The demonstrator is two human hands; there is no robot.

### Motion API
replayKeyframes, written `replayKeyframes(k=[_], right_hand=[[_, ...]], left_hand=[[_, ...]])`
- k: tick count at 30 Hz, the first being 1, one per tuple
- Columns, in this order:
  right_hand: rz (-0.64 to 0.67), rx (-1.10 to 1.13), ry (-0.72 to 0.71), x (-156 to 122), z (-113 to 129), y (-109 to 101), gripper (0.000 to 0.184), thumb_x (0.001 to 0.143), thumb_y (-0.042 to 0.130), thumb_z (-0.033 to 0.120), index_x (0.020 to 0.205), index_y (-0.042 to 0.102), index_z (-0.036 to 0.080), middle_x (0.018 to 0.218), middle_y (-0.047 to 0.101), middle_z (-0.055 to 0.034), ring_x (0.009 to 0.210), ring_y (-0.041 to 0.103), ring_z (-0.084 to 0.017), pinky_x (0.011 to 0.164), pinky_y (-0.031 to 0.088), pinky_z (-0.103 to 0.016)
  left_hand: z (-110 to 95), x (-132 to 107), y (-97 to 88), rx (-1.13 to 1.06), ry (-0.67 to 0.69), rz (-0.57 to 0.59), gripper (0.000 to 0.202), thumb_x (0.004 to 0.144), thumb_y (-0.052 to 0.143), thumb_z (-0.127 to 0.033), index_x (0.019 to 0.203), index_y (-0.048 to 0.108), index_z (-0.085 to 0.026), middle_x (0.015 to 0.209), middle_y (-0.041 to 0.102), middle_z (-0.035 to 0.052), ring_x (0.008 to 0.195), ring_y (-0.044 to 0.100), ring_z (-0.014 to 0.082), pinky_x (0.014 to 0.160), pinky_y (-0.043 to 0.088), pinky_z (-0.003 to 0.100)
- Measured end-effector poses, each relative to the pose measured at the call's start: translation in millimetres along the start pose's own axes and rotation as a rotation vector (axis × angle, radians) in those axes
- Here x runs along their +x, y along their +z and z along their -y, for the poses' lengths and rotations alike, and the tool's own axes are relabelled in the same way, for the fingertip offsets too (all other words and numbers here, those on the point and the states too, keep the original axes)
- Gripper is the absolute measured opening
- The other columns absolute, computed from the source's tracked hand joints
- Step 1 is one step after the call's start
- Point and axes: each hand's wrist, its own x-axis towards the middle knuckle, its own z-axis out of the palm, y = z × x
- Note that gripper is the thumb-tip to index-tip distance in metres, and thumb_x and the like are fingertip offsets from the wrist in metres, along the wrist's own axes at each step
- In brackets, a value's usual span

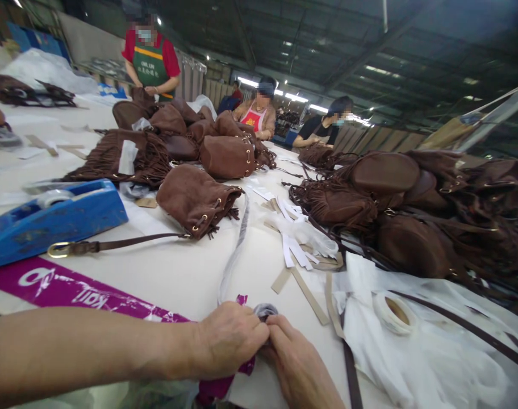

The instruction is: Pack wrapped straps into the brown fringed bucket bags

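Observation:
At the front edge of the table my left hand (229, 341) and my right hand (299, 360) meet, fingers closed together on a small greyish wrapped bundle (265, 310). From a brown drawstring bag (191, 199) a strap in pale wrapping (237, 250) runs down to my left hand and seems to join the bundle; the fingers hide the join. A bare brown strap with a gold buckle (59, 250) extends left from the same bag. Beneath my left forearm lies a purple printed strip (88, 289), and torn purple pieces show around my hands.
A blue tape dispenser (71, 218) stands at left. Brown fringed bags are heaped at centre back and in a right-hand pile (382, 176). Paper strips (299, 238), white wrapping (378, 358) and a tape roll (394, 312) lie at right. Several co-workers stand behind the table.

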Motion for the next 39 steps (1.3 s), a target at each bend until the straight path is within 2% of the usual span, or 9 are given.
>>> replayKeyframes(k=[5, 8, 13, 16, 21, 26, 29, 34, 39], right_hand=[[0.09, 0.028, -0.145, -4.8, -14.8, -9.5, 0.022, 0.085, 0.046, 0.002, 0.093, 0.053, 0.022, 0.1, 0.064, -0.0044, 0.087, 0.062, -0.019, 0.077, 0.05, -0.028], [0.079, -0.091, -0.176, -5.8, -20.7, -9.9, 0.026, 0.083, 0.05, 0.002, 0.1, 0.054, 0.022, 0.107, 0.065, -0.0047, 0.086, 0.061, -0.02, 0.075, 0.05, -0.029], [-0.047, -0.358, -0.19, -11.3, -19.4, -3.5, 0.046, 0.079, 0.056, 0.005, 0.122, 0.052, 0.021, 0.121, 0.065, -0.0085, 0.086, 0.061, -0.024, 0.075, 0.047, -0.038], [-0.036, -0.351, -0.168, -12.7, -16.0, -7.3, 0.049, 0.08, 0.055, 0.006, 0.126, 0.051, 0.023, 0.125, 0.063, -0.0076, 0.091, 0.06, -0.023, 0.079, 0.046, -0.037], [-0.039, -0.165, -0.051, -2.4, -1.4, -12.3, 0.028, 0.088, 0.047, 0.008, 0.108, 0.059, 0.024, 0.117, 0.065, -0.005, 0.095, 0.062, -0.02, 0.082, 0.048, -0.032], [-0.158, -0.13, 0.007, 1.0, -3.9, 11.9, 0.029, 0.081, 0.041, 0.002, 0.093, 0.057, 0.023, 0.094, 0.064, -0.0045, 0.08, 0.064, -0.017, 0.073, 0.05, -0.024], [-0.164, -0.148, -0.1, -3.5, -22.5, 21.4, 0.026, 0.083, 0.041, 0.003, 0.087, 0.056, 0.024, 0.087, 0.063, -0.0031, 0.074, 0.063, -0.017, 0.069, 0.051, -0.023], [-0.018, -0.108, -0.272, -3.2, -38.9, 2.1, 0.023, 0.085, 0.047, 0.006, 0.094, 0.056, 0.026, 0.098, 0.066, -0.0019, 0.08, 0.064, -0.016, 0.073, 0.052, -0.023], [0.049, -0.055, -0.182, 8.0, -31.9, -3.4, 0.036, 0.081, 0.054, 0.009, 0.114, 0.054, 0.024, 0.116, 0.063, -0.0063, 0.103, 0.063, -0.02, 0.09, 0.05, -0.025]], left_hand=[[33.3, -0.4, -20.4, 0.045, 0.22, 0.009, 0.016, 0.087, 0.061, -0.027, 0.101, 0.054, -0.023, 0.066, 0.064, -0.0026, 0.061, 0.061, 0.0174, 0.05, 0.035, 0.029], [36.9, 0.2, -19.2, 0.15, 0.286, -0.032, 0.014, 0.089, 0.057, -0.021, 0.103, 0.054, -0.021, 0.065, 0.063, -0.0016, 0.059, 0.059, 0.0174, 0.049, 0.033, 0.031], [16.2, -7.6, -2.1, 0.276, 0.247, -0.182, 0.013, 0.09, 0.049, -0.017, 0.102, 0.053, -0.012, 0.067, 0.063, 0.0051, 0.054, 0.056, 0.0194, 0.054, 0.039, 0.033], [17.5, -7.2, -3.0, 0.264, 0.26, -0.138, 0.012, 0.091, 0.048, -0.017, 0.102, 0.051, -0.014, 0.063, 0.063, 0.0034, 0.05, 0.056, 0.0194, 0.05, 0.039, 0.031], [2.3, 5.2, -0.1, 0.22, 0.111, -0.071, 0.003, 0.088, 0.051, -0.018, 0.09, 0.052, -0.016, 0.063, 0.063, 0.0037, 0.051, 0.059, 0.0206, 0.047, 0.042, 0.031], [-29.9, 4.9, 16.1, 0.227, -0.056, -0.064, 0.009, 0.082, 0.056, -0.013, 0.092, 0.055, -0.012, 0.073, 0.065, 0.0065, 0.052, 0.061, 0.0206, 0.045, 0.042, 0.032], [-14.8, -0.9, 5.3, 0.17, -0.068, -0.042, 0.015, 0.083, 0.061, -0.026, 0.091, 0.056, -0.015, 0.066, 0.064, 0.0033, 0.053, 0.061, 0.0216, 0.046, 0.042, 0.032], [30.0, 1.1, -26.9, 0.151, 0.231, -0.01, 0.014, 0.08, 0.07, -0.032, 0.088, 0.059, -0.027, 0.068, 0.064, -0.0023, 0.067, 0.063, 0.0196, 0.05, 0.038, 0.027], [14.2, 7.8, -8.2, 0.152, 0.067, -0.042, 0.006, 0.085, 0.06, -0.023, 0.087, 0.057, -0.019, 0.075, 0.065, 0.0028, 0.064, 0.06, 0.0206, 0.05, 0.039, 0.031]])
